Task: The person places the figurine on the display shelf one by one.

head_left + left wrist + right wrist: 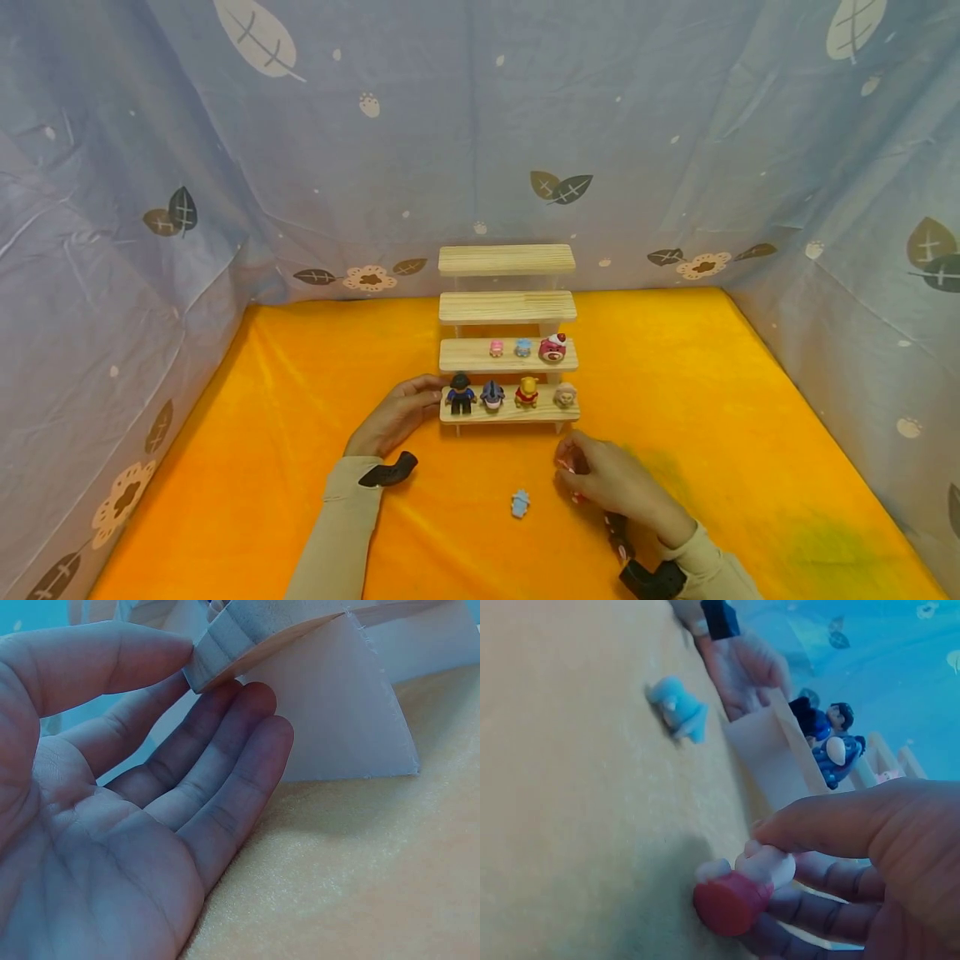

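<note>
Left hand (pixel 397 414) grips the wooden shelf (pixel 506 260). In front of it, right hand (pixel 611 475) pinches a red-and-white figurine (pixel 735 901); use light pressure

Head view: illumination even and diffuse; orange cloth (pixel 675 375) strongly saturated, small details soft. Wrist views: dimmer, with a blue cast. Left wrist — fingers of the left hand (pixel 120 817) shaded. Right wrist — diffuse shadow beside the red-and-white figure (pixel 735 900); blue figure (pixel 679 709) blurred.

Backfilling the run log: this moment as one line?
left hand: grips bottom shelf at one end | right hand: pinches red-and-white figurine | blue figurine: on orange cloth
</note>
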The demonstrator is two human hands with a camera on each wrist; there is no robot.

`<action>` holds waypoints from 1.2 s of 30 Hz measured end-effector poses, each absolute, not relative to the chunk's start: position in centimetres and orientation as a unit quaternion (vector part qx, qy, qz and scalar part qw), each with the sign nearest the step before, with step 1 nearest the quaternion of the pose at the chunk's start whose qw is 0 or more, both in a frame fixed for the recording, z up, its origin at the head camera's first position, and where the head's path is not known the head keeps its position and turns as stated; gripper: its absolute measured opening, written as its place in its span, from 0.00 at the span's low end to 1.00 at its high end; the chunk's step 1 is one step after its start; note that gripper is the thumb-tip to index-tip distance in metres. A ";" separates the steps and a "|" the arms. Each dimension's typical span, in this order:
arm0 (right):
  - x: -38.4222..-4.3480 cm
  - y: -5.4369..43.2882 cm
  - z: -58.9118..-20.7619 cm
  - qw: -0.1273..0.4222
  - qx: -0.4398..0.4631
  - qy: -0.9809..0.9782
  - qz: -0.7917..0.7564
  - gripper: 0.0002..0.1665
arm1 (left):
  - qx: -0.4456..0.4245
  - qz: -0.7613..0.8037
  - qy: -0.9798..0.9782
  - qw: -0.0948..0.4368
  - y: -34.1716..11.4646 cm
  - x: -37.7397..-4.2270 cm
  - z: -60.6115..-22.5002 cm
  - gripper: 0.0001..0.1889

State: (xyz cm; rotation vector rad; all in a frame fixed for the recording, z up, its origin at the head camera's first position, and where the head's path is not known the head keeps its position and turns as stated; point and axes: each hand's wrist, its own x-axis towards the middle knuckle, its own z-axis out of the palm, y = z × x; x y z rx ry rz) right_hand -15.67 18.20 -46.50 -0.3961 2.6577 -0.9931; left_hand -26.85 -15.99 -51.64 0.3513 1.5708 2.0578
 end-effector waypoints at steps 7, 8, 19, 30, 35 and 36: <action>-15.6 18.2 -46.6 0.159 -0.173 0.886 -0.400 0.13 | 0.130 0.758 0.583 0.261 -15.9 -27.0 -51.7 0.12; -15.7 18.2 -46.6 0.159 -0.176 0.884 -0.402 0.13 | 0.131 0.759 0.583 0.261 -15.9 -27.0 -51.8 0.12; -15.6 18.1 -46.3 0.140 -0.202 0.882 -0.402 0.11 | 0.138 0.762 0.578 0.258 -15.9 -27.0 -51.8 0.12; -15.6 18.2 -46.5 0.140 -0.222 0.860 -0.438 0.07 | 0.121 0.767 0.574 0.261 -15.9 -26.9 -51.7 0.11; -15.7 18.2 -46.5 0.133 -0.222 0.862 -0.435 0.08 | 0.124 0.765 0.576 0.260 -16.0 -26.9 -51.9 0.11; -15.7 18.2 -46.4 0.130 -0.221 0.864 -0.433 0.08 | 0.124 0.765 0.575 0.260 -16.0 -27.0 -51.9 0.11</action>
